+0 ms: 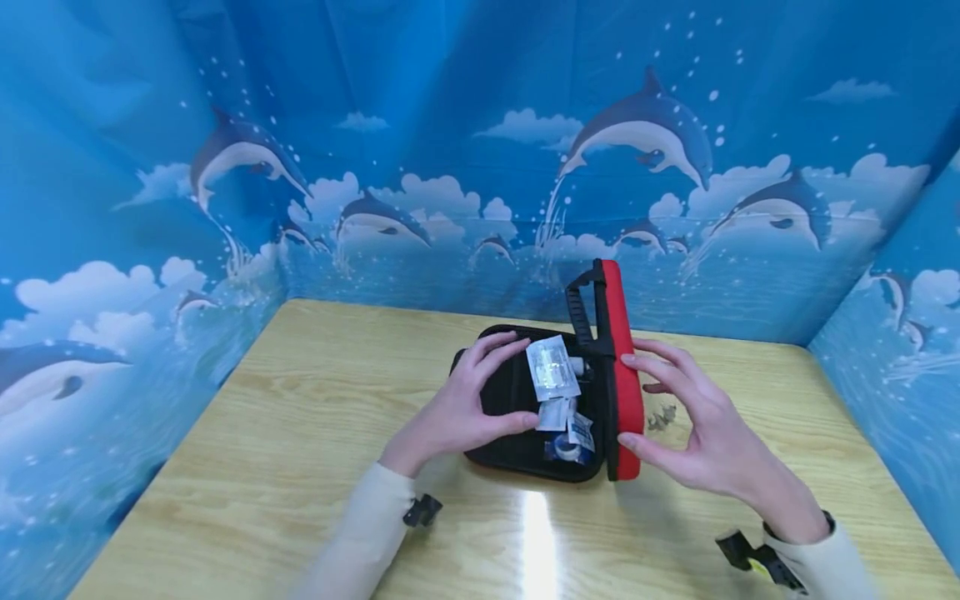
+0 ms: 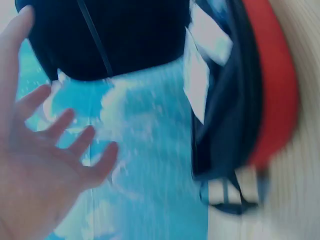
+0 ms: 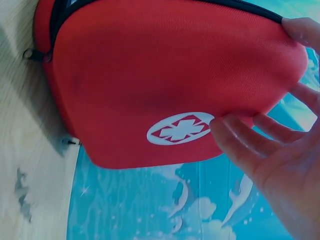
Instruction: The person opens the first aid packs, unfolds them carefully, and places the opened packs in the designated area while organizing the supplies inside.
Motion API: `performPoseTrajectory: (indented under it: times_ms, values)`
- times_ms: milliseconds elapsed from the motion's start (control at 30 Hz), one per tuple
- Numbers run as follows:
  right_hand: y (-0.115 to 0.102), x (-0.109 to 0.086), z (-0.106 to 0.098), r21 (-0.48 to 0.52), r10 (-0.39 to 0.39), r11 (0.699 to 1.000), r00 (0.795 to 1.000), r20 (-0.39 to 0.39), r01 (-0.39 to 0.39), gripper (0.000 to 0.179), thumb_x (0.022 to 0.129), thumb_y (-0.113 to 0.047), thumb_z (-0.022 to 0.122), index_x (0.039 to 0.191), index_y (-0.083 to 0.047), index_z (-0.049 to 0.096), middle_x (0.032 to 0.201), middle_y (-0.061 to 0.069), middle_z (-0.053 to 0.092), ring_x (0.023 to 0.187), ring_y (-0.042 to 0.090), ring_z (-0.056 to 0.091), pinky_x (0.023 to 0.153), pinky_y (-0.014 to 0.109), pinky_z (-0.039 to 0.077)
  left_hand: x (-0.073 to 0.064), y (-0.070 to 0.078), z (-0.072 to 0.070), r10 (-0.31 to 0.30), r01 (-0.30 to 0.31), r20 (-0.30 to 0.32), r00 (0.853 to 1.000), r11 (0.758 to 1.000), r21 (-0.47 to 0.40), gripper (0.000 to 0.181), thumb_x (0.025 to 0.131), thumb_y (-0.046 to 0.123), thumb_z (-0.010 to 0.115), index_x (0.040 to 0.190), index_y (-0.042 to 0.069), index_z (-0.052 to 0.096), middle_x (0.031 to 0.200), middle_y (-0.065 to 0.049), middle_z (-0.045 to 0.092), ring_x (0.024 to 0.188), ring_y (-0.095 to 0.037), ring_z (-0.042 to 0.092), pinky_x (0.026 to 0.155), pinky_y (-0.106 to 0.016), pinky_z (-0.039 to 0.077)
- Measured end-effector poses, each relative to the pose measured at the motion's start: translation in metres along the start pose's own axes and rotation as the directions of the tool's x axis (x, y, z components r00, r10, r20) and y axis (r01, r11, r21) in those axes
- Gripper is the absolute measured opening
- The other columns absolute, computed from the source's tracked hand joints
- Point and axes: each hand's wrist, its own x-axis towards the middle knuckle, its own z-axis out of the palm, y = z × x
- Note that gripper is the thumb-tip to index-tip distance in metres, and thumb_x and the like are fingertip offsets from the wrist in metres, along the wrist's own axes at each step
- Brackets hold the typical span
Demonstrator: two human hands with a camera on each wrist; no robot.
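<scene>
A red first-aid case (image 1: 628, 375) lies open on the table, its red lid raised upright on the right. Inside the black base (image 1: 498, 450) are a foil-backed packet (image 1: 552, 368), smaller white packets (image 1: 553, 414) and a blue-wrapped roll (image 1: 567, 450). My left hand (image 1: 468, 404) is over the base's left part, fingers spread and holding nothing. With its fingertips, my right hand (image 1: 697, 417) touches the lid's outer side. In the right wrist view, the thumb is at the zipper edge and the fingers are by the white cross emblem (image 3: 181, 128).
A black carrying handle (image 1: 579, 312) sticks out from the lid's far left side. Right of the case, a small grey mark or object (image 1: 662, 417) shows on the wooden table (image 1: 300, 400). A blue dolphin-print curtain (image 1: 420, 208) stands behind the table.
</scene>
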Motion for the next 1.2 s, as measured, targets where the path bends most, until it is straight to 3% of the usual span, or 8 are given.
performPoseTrajectory:
  times_ms: [100,200,333,467,600,700,933,1200]
  values:
    - [0.006,-0.006,-0.006,0.05,-0.019,0.999,0.999,-0.047,0.022,0.094,0.06,0.005,0.089,0.146,-0.002,0.052,0.153,0.018,0.047,0.134,0.006,0.051,0.095,0.008,0.049,-0.01,-0.014,-0.006,-0.11,0.097,0.091,0.99,0.985,0.142,0.092,0.081,0.061,0.079,0.157,0.049,0.029,0.17,0.004,0.019,0.156,-0.032,0.022,0.116,-0.069,0.032]
    - [0.012,-0.013,-0.011,0.092,-0.002,0.996,0.997,-0.076,0.009,0.095,0.057,0.01,0.087,0.145,0.003,0.051,0.151,0.02,0.048,0.136,0.009,0.05,0.096,0.008,0.049,-0.02,-0.027,-0.009,-0.201,0.159,0.162,0.966,0.958,0.24,0.105,0.076,0.063,0.082,0.161,0.042,0.024,0.172,-0.007,0.014,0.156,-0.04,0.021,0.116,-0.073,0.028]
    - [0.019,-0.021,-0.014,0.13,0.052,0.991,0.995,-0.083,-0.041,0.096,0.057,0.017,0.084,0.145,0.006,0.047,0.151,0.014,0.048,0.131,0.004,0.055,0.095,0.008,0.05,-0.03,-0.04,-0.011,-0.28,0.224,0.2,0.939,0.939,0.263,0.122,0.07,0.061,0.088,0.165,0.031,0.017,0.172,-0.012,0.01,0.156,-0.042,0.021,0.118,-0.073,0.024]
    - [0.024,-0.031,-0.017,0.188,0.112,0.978,0.989,-0.093,-0.093,0.097,0.058,0.024,0.08,0.146,0.009,0.042,0.152,0.009,0.047,0.127,0.003,0.058,0.094,0.009,0.051,-0.033,-0.048,-0.01,-0.323,0.263,0.21,0.923,0.926,0.271,0.13,0.069,0.058,0.09,0.166,0.02,0.012,0.17,-0.017,0.016,0.155,-0.042,0.024,0.122,-0.068,0.023]
    - [0.031,-0.043,-0.022,0.292,0.151,0.95,0.982,-0.117,-0.111,0.094,0.061,0.032,0.071,0.146,0.014,0.036,0.153,0.006,0.046,0.126,0.003,0.059,0.096,0.01,0.05,-0.033,-0.053,-0.01,-0.352,0.282,0.22,0.91,0.913,0.295,0.127,0.072,0.059,0.087,0.166,0.016,0.014,0.168,-0.02,0.025,0.154,-0.042,0.027,0.123,-0.063,0.026]
    - [0.039,-0.053,-0.025,0.401,0.161,0.911,0.978,-0.132,-0.096,0.091,0.065,0.035,0.063,0.147,0.015,0.031,0.154,0.004,0.045,0.128,0.003,0.059,0.099,0.009,0.049,-0.033,-0.054,-0.01,-0.363,0.288,0.227,0.904,0.908,0.305,0.123,0.073,0.061,0.086,0.166,0.019,0.018,0.167,-0.019,0.027,0.154,-0.042,0.027,0.122,-0.063,0.027]
    - [0.055,-0.07,-0.031,0.584,0.203,0.808,0.966,-0.159,-0.074,0.086,0.07,0.039,0.049,0.149,0.012,0.028,0.15,0.004,0.047,0.119,0.006,0.065,0.093,0.012,0.053,-0.032,-0.054,-0.012,-0.356,0.274,0.229,0.906,0.906,0.324,0.119,0.073,0.062,0.085,0.165,0.019,0.022,0.164,-0.018,0.036,0.152,-0.041,0.032,0.121,-0.061,0.032]
    - [0.065,-0.085,-0.035,0.553,0.351,0.804,0.925,-0.148,-0.217,0.08,0.077,0.037,0.051,0.149,0.003,0.038,0.143,-0.002,0.05,0.112,-0.001,0.067,0.086,0.01,0.054,-0.032,-0.055,-0.012,-0.36,0.288,0.224,0.906,0.91,0.299,0.119,0.075,0.06,0.085,0.165,0.015,0.02,0.166,-0.016,0.033,0.153,-0.04,0.031,0.124,-0.06,0.027]
